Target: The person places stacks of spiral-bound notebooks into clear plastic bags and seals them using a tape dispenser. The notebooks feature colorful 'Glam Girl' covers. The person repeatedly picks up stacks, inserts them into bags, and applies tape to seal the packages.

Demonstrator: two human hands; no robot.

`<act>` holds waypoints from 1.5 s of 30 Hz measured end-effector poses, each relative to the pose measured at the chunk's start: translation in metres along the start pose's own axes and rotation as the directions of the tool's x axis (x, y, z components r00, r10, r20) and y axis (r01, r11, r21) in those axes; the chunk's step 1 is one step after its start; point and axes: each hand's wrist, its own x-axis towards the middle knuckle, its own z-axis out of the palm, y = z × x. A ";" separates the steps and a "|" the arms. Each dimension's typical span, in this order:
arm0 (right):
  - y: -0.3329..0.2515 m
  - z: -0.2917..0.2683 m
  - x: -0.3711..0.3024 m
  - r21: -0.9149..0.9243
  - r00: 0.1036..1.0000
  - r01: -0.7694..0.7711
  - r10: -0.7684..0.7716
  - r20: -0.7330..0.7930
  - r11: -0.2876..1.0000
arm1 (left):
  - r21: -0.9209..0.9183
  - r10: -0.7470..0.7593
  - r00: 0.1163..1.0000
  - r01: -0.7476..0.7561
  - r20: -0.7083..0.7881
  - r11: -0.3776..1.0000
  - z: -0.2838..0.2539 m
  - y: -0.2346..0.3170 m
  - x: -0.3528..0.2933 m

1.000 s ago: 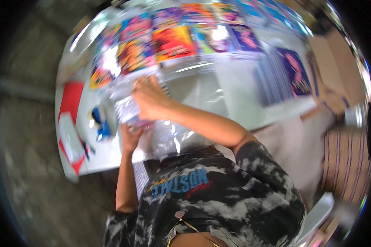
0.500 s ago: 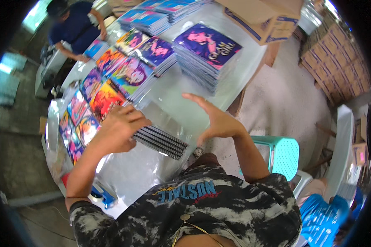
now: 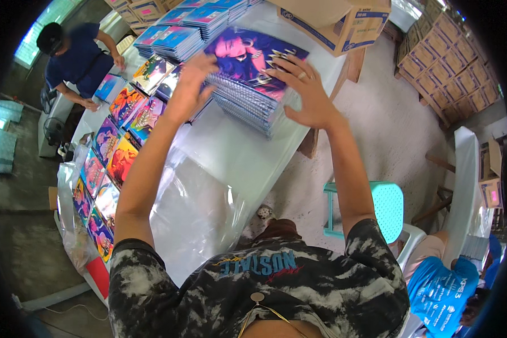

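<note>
A tall stack of spiral-bound notebooks [image 3: 245,104] stands on the table ahead, its top cover dark purple with a pink figure. My right hand [image 3: 305,93] is at the stack's right edge, fingers spread over the top cover and thumb apart. My left hand [image 3: 192,84], slightly blurred, is by the stack's left side with thumb and fingers apart; whether it touches the stack I cannot tell. Left of it lie rows of notebooks with bright covers, among them an orange-red notebook [image 3: 121,161]. Clear plastic sheeting [image 3: 194,205] covers the table near me.
Blue notebook piles [image 3: 177,40] and an open cardboard box [image 3: 335,25] stand at the far end. A person in dark blue [image 3: 79,62] works at the far left. A turquoise stool [image 3: 388,211] is at right, stacked cartons [image 3: 448,67] beyond. Someone in a blue shirt [image 3: 442,293] is lower right.
Both hands have moved forward to the tall stack. My left hand has left the black-spiral notebooks near me, which no longer show there.
</note>
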 end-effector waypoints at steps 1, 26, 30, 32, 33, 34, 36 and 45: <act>0.006 0.000 0.000 0.080 0.999 -0.020 0.017 0.043 0.997 | -0.041 -0.127 0.992 0.126 -0.021 0.991 0.011 0.007 -0.010; -0.047 0.119 -0.065 0.266 0.748 -0.116 0.260 -0.611 0.957 | 0.570 -0.767 0.639 0.653 -0.061 0.499 0.107 -0.095 -0.140; -0.078 0.119 -0.093 0.504 0.907 -0.129 0.307 -0.288 0.854 | 0.290 -0.895 0.446 0.858 -0.012 0.424 0.056 -0.086 -0.105; -0.083 0.123 -0.094 0.639 0.948 -0.149 0.293 -0.126 0.754 | -0.002 -0.810 0.471 0.864 -0.349 0.503 0.018 -0.101 -0.118; -0.083 0.120 -0.091 0.628 0.961 -0.173 0.269 -0.060 0.759 | -0.011 -0.828 0.394 0.901 -0.398 0.433 -0.006 -0.103 -0.117; -0.082 0.114 -0.083 0.610 0.969 -0.197 0.249 0.000 0.768 | -0.077 -0.736 0.470 0.817 -0.488 0.572 -0.032 -0.091 -0.110; -0.090 0.096 -0.057 0.593 0.957 -0.269 0.282 0.072 0.759 | -0.198 -0.767 0.555 0.753 -0.322 0.627 -0.100 -0.027 -0.087; -0.133 0.070 -0.046 0.654 0.653 -0.756 0.059 0.755 -0.003 | -0.584 -0.583 0.742 0.647 0.332 0.490 -0.124 0.056 -0.114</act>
